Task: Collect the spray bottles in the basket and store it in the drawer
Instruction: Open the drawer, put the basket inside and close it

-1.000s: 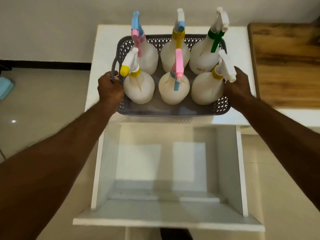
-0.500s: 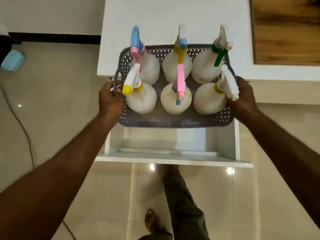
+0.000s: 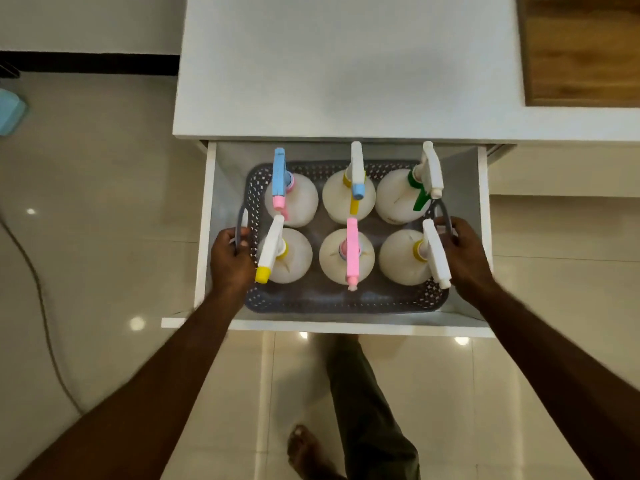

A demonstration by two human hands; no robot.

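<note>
Both hands, left grip point(image 3: 231, 261) and right grip point(image 3: 465, 252), clasp the basket point(image 3: 332, 301) handles, narrow gaps to the drawer point(image 3: 484, 216) walls.

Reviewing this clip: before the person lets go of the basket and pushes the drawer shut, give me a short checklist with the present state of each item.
1. All six spray bottles stand upright in the basket: ok.
2. Basket lies within the walls of the drawer: ok.
3. Basket rests flat on the drawer floor: cannot tell, both hands grip it.
4. Left hand off the side handle: not ok, fingers curl round it.
5. Right hand off the other handle: not ok, it grips too.
6. Trigger heads low enough to pass under the white top: cannot tell from above.
</note>
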